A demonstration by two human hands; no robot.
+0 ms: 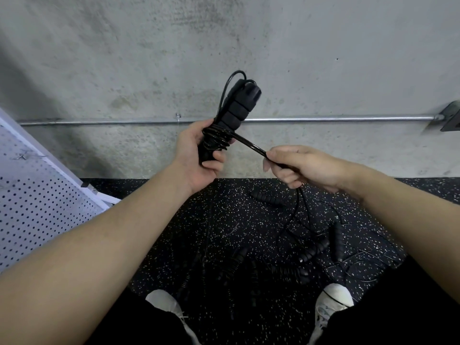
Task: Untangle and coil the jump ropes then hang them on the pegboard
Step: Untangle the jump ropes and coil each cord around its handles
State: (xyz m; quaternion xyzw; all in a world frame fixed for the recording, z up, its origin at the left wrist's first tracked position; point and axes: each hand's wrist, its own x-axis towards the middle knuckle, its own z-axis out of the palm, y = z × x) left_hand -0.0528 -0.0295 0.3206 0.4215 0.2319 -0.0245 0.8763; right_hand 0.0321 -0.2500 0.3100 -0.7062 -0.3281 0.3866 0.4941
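Head view: left hand gripped ribbed foam handles, cord wound just above grip; right hand pinched taut cord tail. Cord judged light, springy, slick; handles best hold.

**Jump ropes and pegboard: items in view**

Black jump rope with ribbed foam handles: handles bundled together, tilted up and to the right, thin glossy cord wound in several turns round their lower part; one strand runs taut down to the right.

Tangle of black jump ropes: lies on the speckled floor, several ribbed handles at varied angles, thin cords looped and crossed among them; individual ropes cannot be told apart.

White perforated metal pegboard: at far left, leaning at a slant, two small wire hooks near its upper part.
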